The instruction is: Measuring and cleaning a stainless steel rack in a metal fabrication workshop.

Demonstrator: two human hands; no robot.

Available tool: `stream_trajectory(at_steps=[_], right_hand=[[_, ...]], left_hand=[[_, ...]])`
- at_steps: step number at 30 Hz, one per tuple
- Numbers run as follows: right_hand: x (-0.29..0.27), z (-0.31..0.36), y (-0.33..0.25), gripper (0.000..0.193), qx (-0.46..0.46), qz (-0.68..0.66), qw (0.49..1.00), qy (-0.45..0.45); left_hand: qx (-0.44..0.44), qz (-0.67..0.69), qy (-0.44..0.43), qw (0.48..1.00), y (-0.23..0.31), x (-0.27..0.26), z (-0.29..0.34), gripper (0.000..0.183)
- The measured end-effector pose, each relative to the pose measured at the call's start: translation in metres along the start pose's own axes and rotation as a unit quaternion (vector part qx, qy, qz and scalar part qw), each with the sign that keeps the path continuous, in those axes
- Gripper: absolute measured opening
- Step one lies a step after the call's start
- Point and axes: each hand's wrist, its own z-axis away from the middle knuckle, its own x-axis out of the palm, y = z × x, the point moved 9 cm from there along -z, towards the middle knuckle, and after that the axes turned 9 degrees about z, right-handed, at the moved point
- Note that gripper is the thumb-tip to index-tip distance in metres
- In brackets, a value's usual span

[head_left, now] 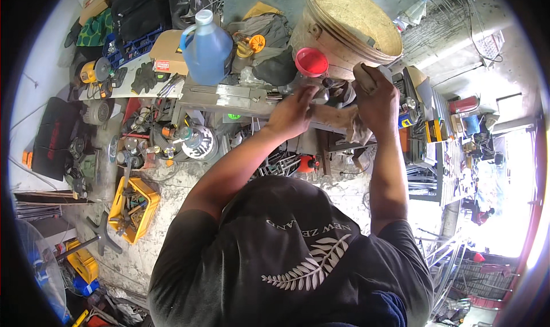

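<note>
My left hand (293, 110) rests with fingers curled on a dark metal part (338, 91) on the cluttered workbench (229, 98). Whether it grips the part I cannot tell. My right hand (375, 95) is closed around a grubby beige rag (361, 129), pressing it against the same part; the cloth hangs down below the hand. A red funnel (311, 62) lies just beyond my left hand. Behind both hands stands a big cream bucket (355, 26), tipped toward me.
A blue plastic jug (206, 49) stands on the bench at left, next to a cardboard box (169, 52) and black gloves (143, 78). A yellow crate of tools (134, 207) sits on the floor at left. Engine parts (195, 144) lie under the bench.
</note>
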Motion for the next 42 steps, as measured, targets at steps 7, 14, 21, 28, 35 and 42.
stream_trajectory(at_steps=[7, 14, 21, 28, 35, 42], right_hand=[[0.009, 0.03, 0.015, 0.038, -0.01, -0.056, 0.998, -0.027], [0.024, 0.059, 0.034, 0.04, -0.049, -0.076, 0.996, -0.028], [-0.008, 0.085, 0.039, 0.046, -0.189, -0.085, 0.976, 0.071], [-0.017, 0.102, 0.039, 0.055, -0.172, -0.201, 0.964, -0.032], [-0.038, 0.13, 0.109, 0.042, -0.094, -0.199, 0.972, 0.078], [-0.059, 0.172, 0.183, 0.036, -0.01, -0.238, 0.97, 0.041]], left_hand=[[-0.043, -0.096, -0.015, 0.994, -0.027, 0.038, -0.025, 0.077], [-0.155, -0.115, -0.02, 0.981, -0.018, 0.034, -0.014, 0.081], [-0.078, -0.143, 0.071, 0.984, 0.008, 0.022, 0.0, 0.066], [0.122, -0.24, 0.159, 0.95, 0.132, -0.014, 0.047, 0.062], [0.033, 0.049, -0.002, 0.998, 0.146, 0.077, 0.026, 0.059], [0.126, -0.041, -0.272, 0.953, 0.156, 0.156, 0.005, 0.06]])
